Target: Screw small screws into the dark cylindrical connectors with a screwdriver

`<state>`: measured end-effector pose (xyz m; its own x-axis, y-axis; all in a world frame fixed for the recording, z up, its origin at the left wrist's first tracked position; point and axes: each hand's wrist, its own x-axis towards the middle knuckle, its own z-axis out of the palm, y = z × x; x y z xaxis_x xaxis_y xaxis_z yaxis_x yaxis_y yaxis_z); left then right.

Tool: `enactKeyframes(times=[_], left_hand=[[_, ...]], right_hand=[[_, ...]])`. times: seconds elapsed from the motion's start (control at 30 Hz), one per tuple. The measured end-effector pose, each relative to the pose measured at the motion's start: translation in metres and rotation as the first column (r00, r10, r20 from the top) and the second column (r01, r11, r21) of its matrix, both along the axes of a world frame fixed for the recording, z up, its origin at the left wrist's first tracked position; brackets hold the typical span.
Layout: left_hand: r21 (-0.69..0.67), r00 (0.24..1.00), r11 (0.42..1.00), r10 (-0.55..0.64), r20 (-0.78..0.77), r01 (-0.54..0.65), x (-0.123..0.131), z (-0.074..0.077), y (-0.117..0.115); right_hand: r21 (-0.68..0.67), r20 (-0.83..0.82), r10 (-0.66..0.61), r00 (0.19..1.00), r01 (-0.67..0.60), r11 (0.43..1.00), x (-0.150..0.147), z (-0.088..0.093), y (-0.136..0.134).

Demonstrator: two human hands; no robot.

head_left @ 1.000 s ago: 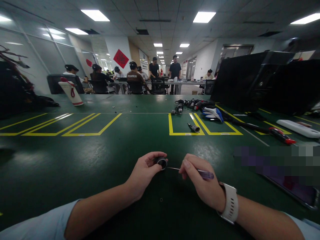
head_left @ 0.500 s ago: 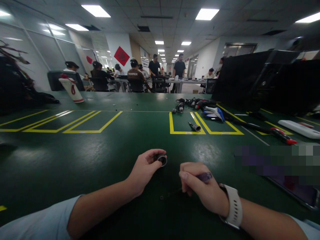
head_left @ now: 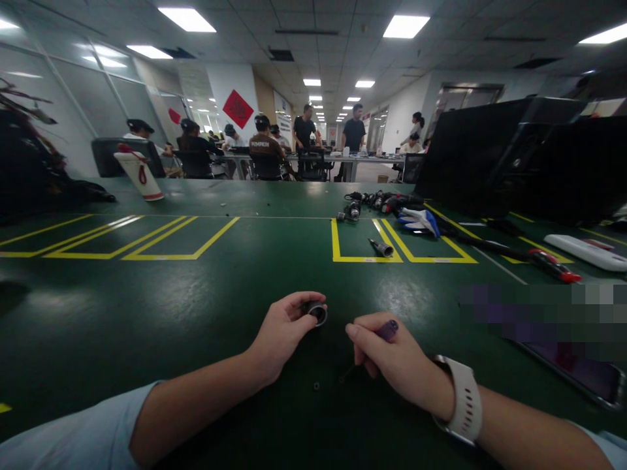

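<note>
Cylinder of hollow metal (head_left: 321, 314), gripped in the left hand (head_left: 284, 331), was beyond the small nut-like piece (head_left: 316, 386); it looked light, stiff and slick, best held around its outer wall. Right of that piece, the right hand (head_left: 392, 350) clasped a purple-handled screwdriver (head_left: 388, 330).

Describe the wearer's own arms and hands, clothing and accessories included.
Both the left hand and right hand are ungloved. Light blue sleeves end below the elbows, leaving the forearms bare. The right wrist has a pale band with a row of slots; the left wrist shows none.
</note>
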<state>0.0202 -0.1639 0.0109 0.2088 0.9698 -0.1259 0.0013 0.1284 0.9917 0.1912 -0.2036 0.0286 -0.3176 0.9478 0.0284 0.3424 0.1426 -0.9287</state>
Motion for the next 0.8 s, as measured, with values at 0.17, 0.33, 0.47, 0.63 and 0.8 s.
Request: enactKeyframes(times=[0.17, 0.33, 0.47, 0.63, 0.8], left_hand=[[0.001, 1.0, 1.0, 0.009, 0.015, -0.009, -0.003, -0.001, 0.002], [0.012, 1.0, 1.0, -0.004, 0.003, 0.004, -0.005, -0.001, 0.002], [0.026, 1.0, 1.0, 0.006, 0.009, -0.007, -0.002, -0.002, 0.0], [0.051, 1.0, 0.999, 0.002, 0.009, -0.002, 0.0, -0.002, -0.001], [0.073, 1.0, 0.997, -0.015, -0.026, 0.017, 0.001, 0.0, -0.003]], right_hand=[[0.364, 0.026, 0.038, 0.999, -0.045, 0.93, 0.002, -0.001, -0.004], [0.553, -0.055, 0.005, 0.998, 0.027, 0.833, 0.006, -0.006, -0.006], [0.707, 0.016, 0.036, 0.999, -0.037, 0.707, 0.006, -0.009, -0.004], [0.721, 0.189, 0.017, 0.982, -0.151, 0.677, 0.003, -0.01, -0.002], [0.733, 0.256, -0.018, 0.967, -0.182, 0.655, 0.002, -0.01, -0.002]])
